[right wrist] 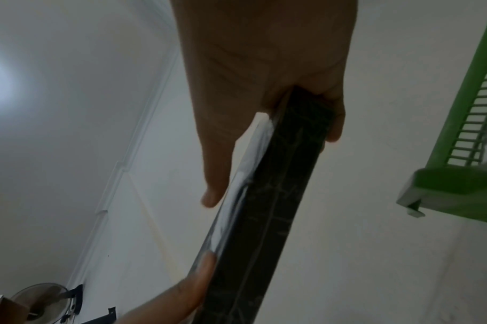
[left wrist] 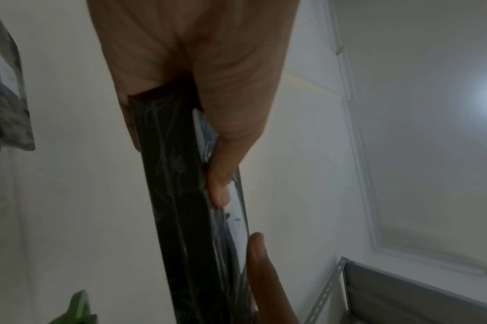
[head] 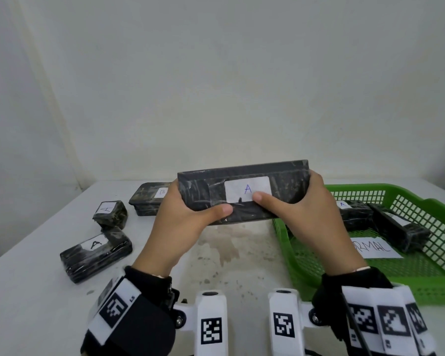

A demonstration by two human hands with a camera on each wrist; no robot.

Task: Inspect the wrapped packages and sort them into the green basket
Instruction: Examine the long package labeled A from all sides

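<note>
Both hands hold a long black wrapped package [head: 244,191] up over the table, its white label marked A facing me. My left hand [head: 188,217] grips its left end, thumb on the front. My right hand [head: 301,204] grips the right end, thumb on the label. The left wrist view shows the package [left wrist: 181,197] edge-on between thumb and fingers; the right wrist view shows the package [right wrist: 281,197] the same way. The green basket [head: 306,255] sits at the right with two black packages [head: 357,211] inside and a paper note.
Three more wrapped packages lie on the white table at the left: a small one marked A [head: 110,213], a flat one marked A [head: 95,253], and a long one marked B [head: 149,199]. A white wall stands behind the table. The basket rim [right wrist: 458,186] shows at the right.
</note>
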